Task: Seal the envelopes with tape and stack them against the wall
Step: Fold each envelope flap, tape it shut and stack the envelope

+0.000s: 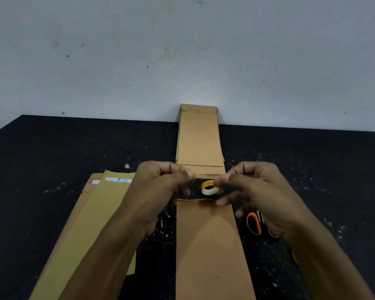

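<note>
Envelope (pixel 212 245), thin and floppy, flat below both hands, best steadied at its top edge; left hand (pixel 160 187) and right hand (pixel 253 187) apparently pinching clear tape stretched between them; tape roll (pixel 209 187) between, sealed stack (pixel 200 139) beyond.

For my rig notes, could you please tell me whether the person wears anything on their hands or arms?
Nothing shows: the left hand and right hand are bare, with no gloves, rings or watch visible, and both forearms are uncovered to the frame's edge, with no sleeves in view.
</note>
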### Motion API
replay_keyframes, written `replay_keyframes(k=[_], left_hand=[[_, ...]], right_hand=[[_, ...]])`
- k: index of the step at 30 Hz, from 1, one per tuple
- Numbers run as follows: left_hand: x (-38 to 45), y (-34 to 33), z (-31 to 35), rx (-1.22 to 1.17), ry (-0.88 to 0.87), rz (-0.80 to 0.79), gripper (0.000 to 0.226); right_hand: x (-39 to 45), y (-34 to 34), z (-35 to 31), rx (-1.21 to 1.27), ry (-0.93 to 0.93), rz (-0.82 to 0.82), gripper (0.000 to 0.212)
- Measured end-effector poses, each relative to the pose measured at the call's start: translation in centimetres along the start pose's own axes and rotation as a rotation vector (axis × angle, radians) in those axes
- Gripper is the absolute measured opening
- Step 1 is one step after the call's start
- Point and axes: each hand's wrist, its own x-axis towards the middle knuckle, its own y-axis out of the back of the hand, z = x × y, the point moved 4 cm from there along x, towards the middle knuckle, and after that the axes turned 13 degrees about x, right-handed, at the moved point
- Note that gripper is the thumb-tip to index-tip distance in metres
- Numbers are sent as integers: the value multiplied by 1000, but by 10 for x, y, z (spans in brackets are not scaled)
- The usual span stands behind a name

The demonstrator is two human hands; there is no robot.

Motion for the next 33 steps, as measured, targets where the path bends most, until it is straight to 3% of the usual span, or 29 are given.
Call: replay_keyframes(k=[13, 21, 33], left_hand=[[-12, -22, -42, 293, 43, 174, 16], [-15, -27, -42, 378, -11, 346, 26], [-18, -37, -46, 520, -95, 447, 15]], right_hand=[[6, 3, 52, -188, -74, 154, 10], [4, 1, 55, -223, 29, 243, 21], [8, -5, 63, -560, 217, 299, 24]])
